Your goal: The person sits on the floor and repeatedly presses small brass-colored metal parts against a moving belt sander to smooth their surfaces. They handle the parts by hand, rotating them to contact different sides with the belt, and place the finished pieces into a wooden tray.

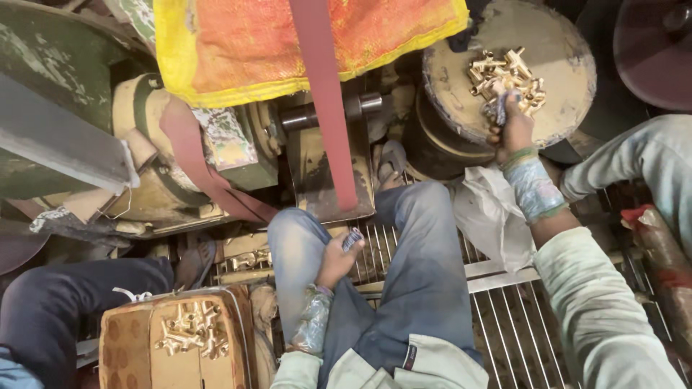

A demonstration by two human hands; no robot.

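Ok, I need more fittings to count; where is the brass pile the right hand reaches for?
In the head view, upper right: the brass fittings lie on a round stand, with the right hand at their near edge.

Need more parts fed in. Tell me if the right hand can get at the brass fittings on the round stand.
Probably yes: the right hand is already on the brass fittings atop the round stand, nothing between.

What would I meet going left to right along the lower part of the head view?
Dark trouser leg → box topped with brass fittings → left hand resting on the blue-jeaned leg → metal grating → pale right sleeve.
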